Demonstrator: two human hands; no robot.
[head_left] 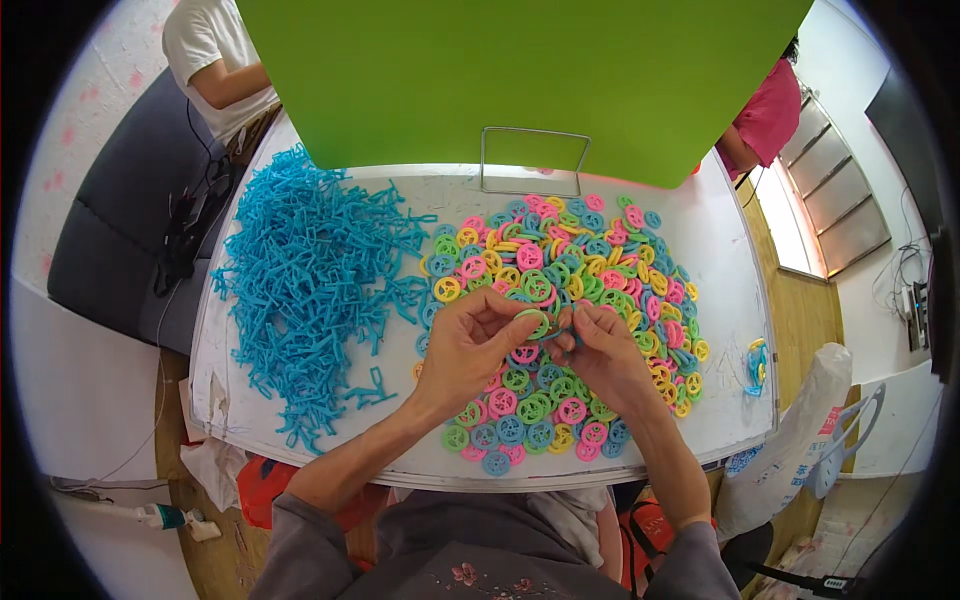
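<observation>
My left hand (463, 345) is closed, pinching a small light-green plastic wheel (536, 321) between thumb and fingertips. Right beside it, my right hand (610, 358) has its fingers pressed together at the wheel's edge. Something small and dark bluish shows between its fingertips, but its kind is too small to make out. Both hands are raised over a wide heap of plastic wheels (510, 430) in pink, yellow, green and blue. To the left lies a tall pile of blue forked plastic pieces (310, 270).
The white table (725, 420) has a curved near edge. A green board (520, 80) stands across the far side, with a wire stand (535, 190) before it. A blue-and-yellow item (756, 367) lies at the right edge. Two people sit beyond; plastic bags (790, 450) stand lower right.
</observation>
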